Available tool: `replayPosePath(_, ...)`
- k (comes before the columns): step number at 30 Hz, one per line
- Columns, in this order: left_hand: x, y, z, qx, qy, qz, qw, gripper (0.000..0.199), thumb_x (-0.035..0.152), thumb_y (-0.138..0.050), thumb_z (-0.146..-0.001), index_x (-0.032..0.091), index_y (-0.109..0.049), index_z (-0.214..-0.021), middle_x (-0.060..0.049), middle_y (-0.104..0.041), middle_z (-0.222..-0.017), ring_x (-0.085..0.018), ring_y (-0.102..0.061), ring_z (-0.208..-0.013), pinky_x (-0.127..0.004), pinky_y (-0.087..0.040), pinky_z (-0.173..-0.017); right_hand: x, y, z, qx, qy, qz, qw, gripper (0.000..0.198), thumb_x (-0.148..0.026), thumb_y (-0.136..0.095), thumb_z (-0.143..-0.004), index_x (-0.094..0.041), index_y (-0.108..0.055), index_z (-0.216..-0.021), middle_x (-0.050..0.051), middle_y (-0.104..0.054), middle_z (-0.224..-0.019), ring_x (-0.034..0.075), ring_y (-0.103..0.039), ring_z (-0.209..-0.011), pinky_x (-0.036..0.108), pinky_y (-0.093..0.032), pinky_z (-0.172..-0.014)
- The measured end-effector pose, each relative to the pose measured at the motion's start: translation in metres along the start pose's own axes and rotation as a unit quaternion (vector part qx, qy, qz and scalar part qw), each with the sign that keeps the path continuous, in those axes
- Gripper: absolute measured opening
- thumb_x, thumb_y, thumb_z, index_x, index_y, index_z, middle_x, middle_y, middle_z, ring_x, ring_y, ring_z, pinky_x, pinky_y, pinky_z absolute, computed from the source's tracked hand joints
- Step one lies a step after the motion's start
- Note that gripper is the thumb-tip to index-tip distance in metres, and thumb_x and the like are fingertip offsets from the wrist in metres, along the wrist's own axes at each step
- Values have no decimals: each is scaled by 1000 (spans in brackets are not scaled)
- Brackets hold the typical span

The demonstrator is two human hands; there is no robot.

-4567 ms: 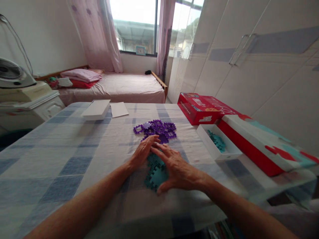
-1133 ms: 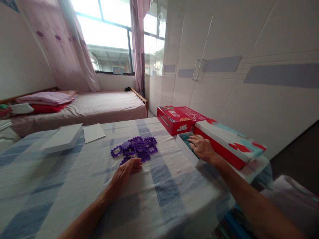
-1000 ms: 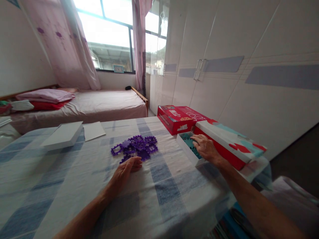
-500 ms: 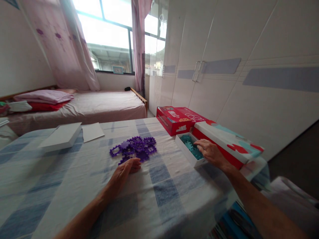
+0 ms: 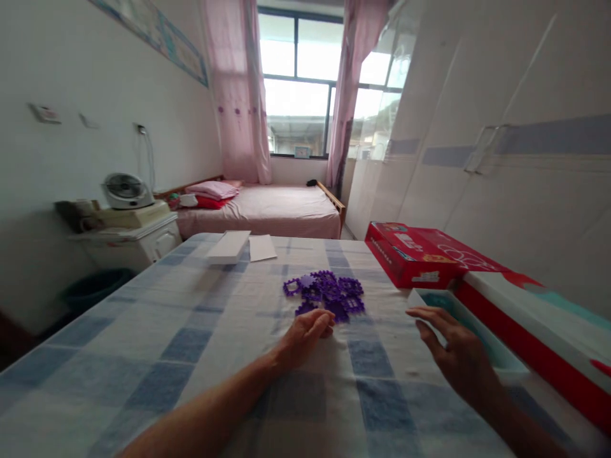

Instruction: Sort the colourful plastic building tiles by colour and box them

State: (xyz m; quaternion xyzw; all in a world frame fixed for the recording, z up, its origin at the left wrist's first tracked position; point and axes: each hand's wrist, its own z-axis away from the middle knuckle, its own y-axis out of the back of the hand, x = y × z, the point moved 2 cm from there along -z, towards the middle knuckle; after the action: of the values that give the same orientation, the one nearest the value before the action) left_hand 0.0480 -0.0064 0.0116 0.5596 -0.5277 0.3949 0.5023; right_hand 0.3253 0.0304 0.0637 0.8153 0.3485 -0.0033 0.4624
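Note:
A heap of purple plastic interlocking pieces with toothed edges, some of them open frames, lies on the tablecloth. At its near edge my left hand rests with fingers curled and closed; whether anything is inside them is hidden. To the right, my right hand hovers by the near left side of an open white box. Its fingers are stretched and the thumb is apart, with nothing seen between them. Teal pieces show inside that box, partly covered by the hand and blurred.
Behind the open box stand a red box and a long red-and-white box. A white box lid or tray and a flat white sheet lie at the table's far left. Beyond the table is a bed.
My view has swung left, so everything appears further right. My right hand has come out of the box of teal pieces to its near left side. My left hand stays by the purple heap.

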Motion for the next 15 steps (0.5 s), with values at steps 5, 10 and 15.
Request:
replayPosePath(5,28,46,-25,11,-46,-343,938,30,33,-44,-89,17,-64,-104,-5,-69,-87,-14,-64,-76,-23,-50,-70,-21,-47,-17,-21,-7,-70,997,29,-32,-40,-85,-22,-64,-97,6,-65,-103,19,-64,-91,33,-52,-80)
replayPosePath(10,21,140,-63,111,18,-501,858,24,18,-49,-86,13,-62,-105,-12,-62,-109,-21,-60,-97,-35,-44,-91,-4,-66,-10,-11,-14,-81,997,27,-32,-41,-83,-24,-65,-94,5,-66,-100,19,-65,-89,32,-52,-78)
replayPosePath(15,-18,194,-83,126,84,-597,788,28,30,-54,-88,14,-56,-112,-10,-57,-115,-21,-57,-101,-43,-48,-86,10,-72,-2,-31,-6,-87,996,25,-29,-42,-83,-26,-64,-94,4,-65,-102,18,-63,-93,31,-52,-81)
